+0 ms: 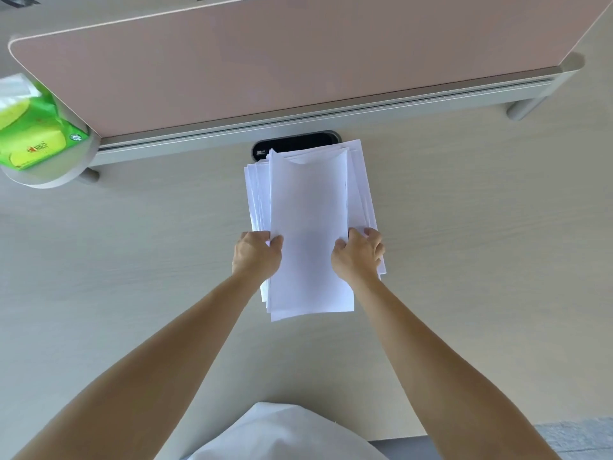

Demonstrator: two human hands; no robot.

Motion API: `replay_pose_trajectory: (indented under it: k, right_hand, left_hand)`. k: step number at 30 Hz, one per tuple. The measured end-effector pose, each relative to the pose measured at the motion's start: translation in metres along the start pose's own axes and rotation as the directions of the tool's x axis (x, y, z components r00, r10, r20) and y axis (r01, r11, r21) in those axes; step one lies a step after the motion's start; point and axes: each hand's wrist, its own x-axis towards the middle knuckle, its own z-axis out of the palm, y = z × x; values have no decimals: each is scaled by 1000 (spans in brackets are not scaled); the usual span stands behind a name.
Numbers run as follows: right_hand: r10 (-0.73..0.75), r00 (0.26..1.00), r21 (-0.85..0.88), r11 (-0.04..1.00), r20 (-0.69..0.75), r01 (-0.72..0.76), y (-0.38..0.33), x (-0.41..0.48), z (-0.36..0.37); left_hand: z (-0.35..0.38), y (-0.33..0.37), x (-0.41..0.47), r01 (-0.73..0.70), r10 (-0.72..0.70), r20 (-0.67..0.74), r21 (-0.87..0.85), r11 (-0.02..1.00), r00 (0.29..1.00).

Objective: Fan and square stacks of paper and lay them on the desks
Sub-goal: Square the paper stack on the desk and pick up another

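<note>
A stack of white paper (310, 224) sits in the middle of the pale wood desk (464, 260), its sheets uneven and fanned out at the left and right edges. My left hand (256, 255) grips the stack's left edge, thumb on top. On the opposite edge my right hand (357, 255) holds the stack the same way. The top sheet bows slightly near its far end. Whether the stack rests flat on the desk or is lifted a little, I cannot tell.
A pink divider panel (298, 61) on a grey rail runs along the desk's far side. A black cable port (295, 144) lies just behind the paper. A green tissue pack (33, 134) sits on a small round shelf at far left. White clothing (282, 433) shows at the bottom.
</note>
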Motion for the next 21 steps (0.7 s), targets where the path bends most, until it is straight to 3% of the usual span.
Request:
replay_pose_trajectory:
  k: [6,10,13,16,18,20,21]
  right_hand:
    - [-63,998,-9,998,-1,63,-3,-1,-4]
    - [-133,986,270,958,99,102,-10,-8,-17]
    - [-156,978,434,897,142,80,-16,-20,-24]
    - [-221,965,491,862,139,127,-19,-38,-27]
    - [-284,950,502,845,133,182,-22,-52,-25]
    - [-333,934,526,821,129,220,-28,-67,-18]
    - [-355,925,565,794,134,223,-33,-77,-14]
  left_hand:
    - [-1,3,1,84,-76,64,-119,989,995]
    - [-7,6,1,91,-90,16,-221,971,996]
    - [-24,5,1,204,-177,103,-516,832,979]
    - [-45,-13,3,234,-172,161,-583,778,972]
    - [-60,-29,-4,135,-114,72,-559,818,991]
    - [-73,-47,-22,-126,60,-147,-494,860,987]
    - [-79,-56,-37,-271,162,-265,-451,851,950]
